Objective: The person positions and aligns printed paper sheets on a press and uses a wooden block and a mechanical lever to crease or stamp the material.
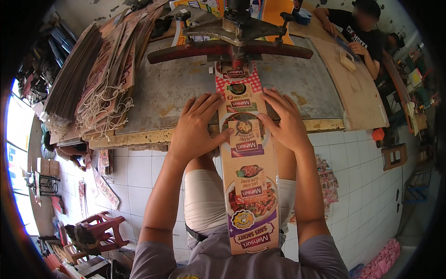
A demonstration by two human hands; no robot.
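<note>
At ten o'clock a thick stack of flat brown paper bags with white string handles (104, 79) lay fanned along the left edge of the worn grey metal surface (162, 90). Below it, at seven o'clock, a red plastic stool (100, 228) stood on the white tiled floor (134, 172).

The left hand (195, 130) lay flat at the near edge of the surface, fingers spread, its thumb pressing the left border of the long printed cardboard strip with food pictures and purple bands (248, 186); its grip was apart, resting rather than closed. That strip ran from the person's chest at six o'clock up across the surface edge to twelve o'clock, where its far end sat under the dark iron press with a red crossbar (232, 39).

The right hand (285, 123) pressed on the strip's right border, fingers splayed, grip likewise apart.

At two o'clock a pale wooden board (357, 93) lay beside the surface, and another person in a black shirt (357, 28) leaned over it.
</note>
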